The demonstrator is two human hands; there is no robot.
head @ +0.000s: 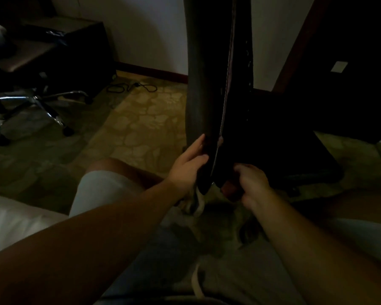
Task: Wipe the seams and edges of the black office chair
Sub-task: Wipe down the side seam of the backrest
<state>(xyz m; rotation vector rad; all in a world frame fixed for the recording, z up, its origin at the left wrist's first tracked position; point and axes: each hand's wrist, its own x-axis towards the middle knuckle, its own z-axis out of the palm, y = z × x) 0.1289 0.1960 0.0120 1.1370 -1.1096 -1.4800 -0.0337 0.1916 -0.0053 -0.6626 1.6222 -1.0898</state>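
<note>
Left fingers: the fingers of the left hand (188,166) curl around the low edge of the black office chair (220,84). The thumb lies on the near side and the other fingers reach up along the far side.
Cloth: a pale cloth (196,202) hangs down under the left hand. It looks tucked in that hand, but it is too dark to see how.
Right fingers: the right hand (252,183) has its fingers curled tight at the bottom of the chair back, just right of the seam. They seem to pinch the dark edge there, but the dark hides what is inside them.
Seam: a thin light line (226,95) runs up and down the chair back, between the two hands at its low end.
Chair: the chair stands right in front of the person, seen from its side edge, tall and dark. Its black seat (284,137) sticks out to the right.
Arms: both bare arms reach forward from the bottom corners.
Legs: the person sits, with light shorts (101,190) and a bare knee (114,165) on the left.
Floor: a carpet (141,124) with a pale blotchy pattern.
Far left: another chair with a shiny star-shaped base (34,106) on wheels.
Cable: a black cable (130,86) lies on the floor near the wall.
</note>
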